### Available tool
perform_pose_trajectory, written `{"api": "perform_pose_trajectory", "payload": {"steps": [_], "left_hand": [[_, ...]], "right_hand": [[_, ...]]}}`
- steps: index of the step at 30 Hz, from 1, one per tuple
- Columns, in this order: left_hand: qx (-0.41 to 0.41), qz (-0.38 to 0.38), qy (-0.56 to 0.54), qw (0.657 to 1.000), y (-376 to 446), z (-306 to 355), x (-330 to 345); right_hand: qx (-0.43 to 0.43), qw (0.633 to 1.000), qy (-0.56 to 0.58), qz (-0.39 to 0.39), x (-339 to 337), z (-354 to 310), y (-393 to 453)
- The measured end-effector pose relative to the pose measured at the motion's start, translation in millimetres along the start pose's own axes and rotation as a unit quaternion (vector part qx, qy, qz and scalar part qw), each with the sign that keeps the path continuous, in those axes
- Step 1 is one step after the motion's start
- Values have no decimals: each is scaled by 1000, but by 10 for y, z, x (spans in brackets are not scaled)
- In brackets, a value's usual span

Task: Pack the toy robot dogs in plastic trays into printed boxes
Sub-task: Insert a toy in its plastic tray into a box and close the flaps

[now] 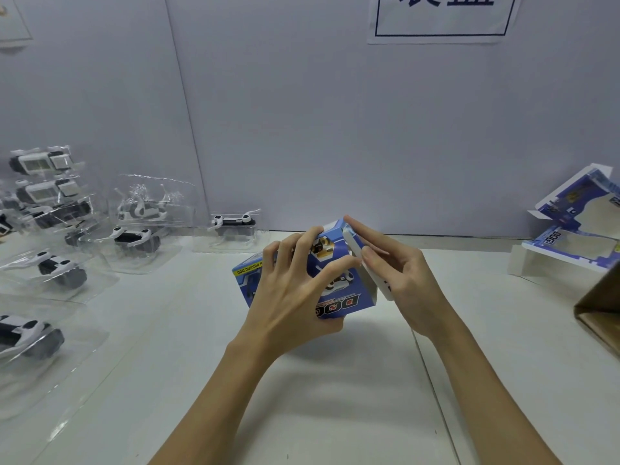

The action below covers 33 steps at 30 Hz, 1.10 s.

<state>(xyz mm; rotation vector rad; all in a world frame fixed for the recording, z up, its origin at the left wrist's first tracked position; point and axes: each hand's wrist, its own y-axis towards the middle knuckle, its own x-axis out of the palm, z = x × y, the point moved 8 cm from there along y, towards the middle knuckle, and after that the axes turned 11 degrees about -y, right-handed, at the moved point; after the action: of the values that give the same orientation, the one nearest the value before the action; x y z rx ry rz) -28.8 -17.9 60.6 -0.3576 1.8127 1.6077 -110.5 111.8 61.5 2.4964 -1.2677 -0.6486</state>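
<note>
Box (335, 290) held just above worktop (335, 397), left hand (295, 293) fingers curled round its printed face, right hand (399, 280) pinching white end flap (364, 263); light thin card, likely creases easily, best gripped at corners.

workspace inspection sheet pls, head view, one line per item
surface: white table, a seam running down its right part
job's things: blue printed box held above the table; toy dogs in clear trays spread at left; two flat box blanks at right
clutter: brown carton corner at right edge
hands: left hand grips the box; right hand pinches its white end flap
cables: nothing seen
surroundings: pale wall with a paper sign
</note>
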Motion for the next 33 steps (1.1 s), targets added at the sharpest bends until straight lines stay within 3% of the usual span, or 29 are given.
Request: {"api": "perform_pose_trajectory", "payload": {"steps": [11, 19, 27, 33], "left_hand": [[-8, 32, -17, 999, 11, -9, -14], [13, 39, -47, 998, -20, -39, 24], [11, 55, -33, 998, -29, -42, -27], [10, 59, -20, 998, -15, -9, -103]], "right_hand": [[-23, 999, -28, 18, 92, -39, 10], [13, 1000, 20, 4, 336, -32, 53], [-36, 999, -12, 29, 310, -103, 11], [-38, 999, -14, 2, 376, -116, -16]]}}
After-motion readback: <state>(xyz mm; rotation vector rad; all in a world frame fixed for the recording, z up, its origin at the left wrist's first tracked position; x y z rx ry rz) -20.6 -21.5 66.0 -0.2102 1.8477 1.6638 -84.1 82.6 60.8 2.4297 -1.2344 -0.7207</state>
